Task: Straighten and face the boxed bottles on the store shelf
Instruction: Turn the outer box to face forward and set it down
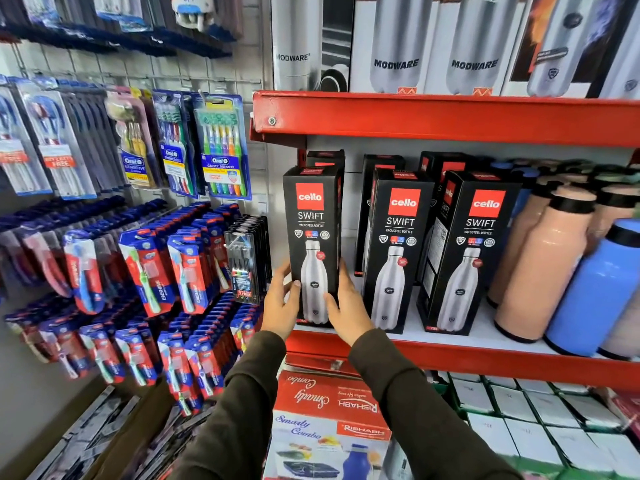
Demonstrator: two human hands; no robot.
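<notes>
Three black Cello Swift bottle boxes stand in the front row on the white shelf (pixel 460 336) with its red edge. The leftmost box (pixel 311 223) stands upright, its front facing me. My left hand (pixel 282 303) grips its lower left side and my right hand (pixel 348 306) grips its lower right side. The middle box (pixel 398 244) and the right box (pixel 467 251) are turned a little, showing their left sides. More black boxes (pixel 381 164) stand behind them, mostly hidden.
Loose peach bottles (pixel 540 265) and a blue bottle (pixel 595 289) crowd the shelf's right end. Modware boxes (pixel 394 46) fill the shelf above. Toothbrush packs (pixel 221 147) hang on the wall grid at left, close to the leftmost box. Red Smarty Combo boxes (pixel 329 410) sit below.
</notes>
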